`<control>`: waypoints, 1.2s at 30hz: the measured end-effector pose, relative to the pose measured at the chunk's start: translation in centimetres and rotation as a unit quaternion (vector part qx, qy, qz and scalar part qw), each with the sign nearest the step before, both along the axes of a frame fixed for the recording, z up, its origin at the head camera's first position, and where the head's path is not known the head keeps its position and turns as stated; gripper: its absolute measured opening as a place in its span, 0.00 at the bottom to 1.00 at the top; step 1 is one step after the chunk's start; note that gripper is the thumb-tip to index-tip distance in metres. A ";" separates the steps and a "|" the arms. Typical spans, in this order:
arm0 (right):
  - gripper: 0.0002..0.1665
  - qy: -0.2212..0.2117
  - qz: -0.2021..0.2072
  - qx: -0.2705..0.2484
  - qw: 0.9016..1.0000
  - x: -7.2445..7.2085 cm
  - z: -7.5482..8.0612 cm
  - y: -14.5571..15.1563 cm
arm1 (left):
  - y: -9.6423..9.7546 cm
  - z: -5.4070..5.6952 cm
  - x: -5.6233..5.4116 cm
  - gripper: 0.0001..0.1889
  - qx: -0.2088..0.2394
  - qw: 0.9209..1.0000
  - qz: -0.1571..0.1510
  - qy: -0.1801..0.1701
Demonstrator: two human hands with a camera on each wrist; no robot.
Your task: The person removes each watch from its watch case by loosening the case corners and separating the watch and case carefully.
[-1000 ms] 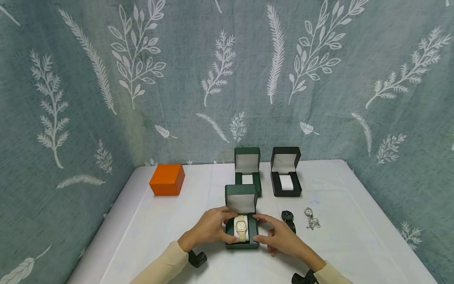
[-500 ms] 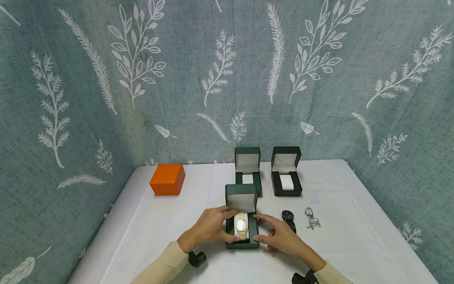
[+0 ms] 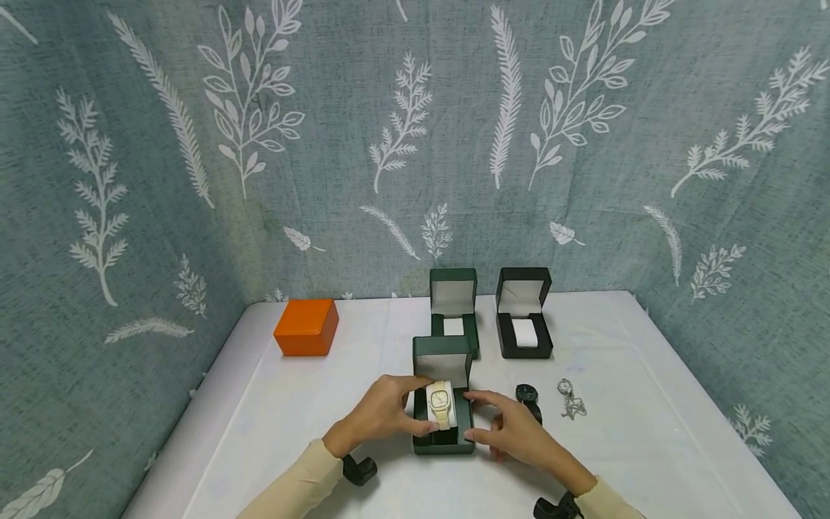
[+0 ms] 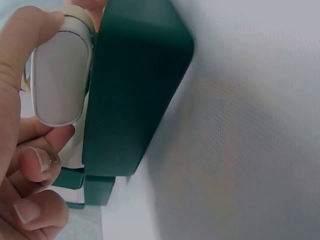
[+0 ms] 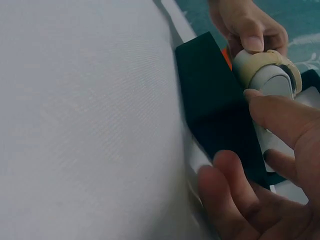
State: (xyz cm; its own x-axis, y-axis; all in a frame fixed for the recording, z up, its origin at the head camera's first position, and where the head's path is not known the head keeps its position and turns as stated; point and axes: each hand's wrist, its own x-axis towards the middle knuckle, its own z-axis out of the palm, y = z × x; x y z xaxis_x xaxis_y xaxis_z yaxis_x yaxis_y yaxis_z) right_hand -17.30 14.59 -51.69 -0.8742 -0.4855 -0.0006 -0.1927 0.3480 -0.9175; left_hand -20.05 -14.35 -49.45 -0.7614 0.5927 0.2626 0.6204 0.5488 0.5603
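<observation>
A cream-strapped wristwatch (image 3: pixel 440 401) with a squarish face is wrapped round a white cushion (image 4: pixel 60 82). My left hand (image 3: pixel 381 409) pinches the cushion between thumb and fingers, at the top of the nearer open green watch box (image 3: pixel 444 448). The cushion sits raised and tilted, and a dark slot shows below it. With thumb and forefinger on the box's right wall, my right hand (image 3: pixel 514 430) holds the box; its other fingers curl beside it. In the right wrist view, the green box (image 5: pixel 210 82) stands between both hands.
Behind stand another open green watch box (image 3: pixel 453 292) and an open black watch box (image 3: pixel 522 281), each with a white cushion. A closed orange box (image 3: pixel 306 328) is at back left. A black wristwatch (image 3: pixel 527 395) and a silver chained watch (image 3: pixel 568 397) lie on the right.
My left hand has raised the cushion with the cream watch partly out of the green box, tilting it away from the front. My right hand stays on the box.
</observation>
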 end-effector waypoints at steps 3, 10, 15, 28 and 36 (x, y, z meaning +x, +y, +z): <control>0.41 0.044 -0.019 0.008 0.999 -0.1 0.3 0.0 | 0.1 0.1 0.0 0.34 0.000 1.000 0.003 -0.001; 0.45 0.176 -0.014 0.015 0.984 -0.4 1.3 -0.7 | 0.3 0.4 0.2 0.35 0.001 1.000 -0.004 0.003; 0.51 0.160 0.035 -0.002 0.987 -0.6 1.8 -1.4 | 0.5 0.6 0.2 0.37 -0.001 1.000 -0.020 0.021; 0.53 0.068 0.088 -0.048 0.993 -1.1 1.8 -2.4 | 0.9 0.9 0.4 0.38 0.004 0.999 -0.037 0.013; 0.48 0.034 0.074 -0.077 0.994 -1.0 1.4 -2.4 | 0.8 0.5 0.4 0.38 0.049 0.998 -0.031 -0.022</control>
State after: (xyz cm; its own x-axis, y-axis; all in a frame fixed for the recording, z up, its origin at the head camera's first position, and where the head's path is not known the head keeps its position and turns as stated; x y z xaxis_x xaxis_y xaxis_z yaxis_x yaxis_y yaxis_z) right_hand -18.33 12.16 -50.33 -0.7882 -0.5993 0.1400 -0.2940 0.1669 -0.9411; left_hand -19.66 -13.53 -48.93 -0.7360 0.6125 0.2883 0.6251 0.4513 0.6369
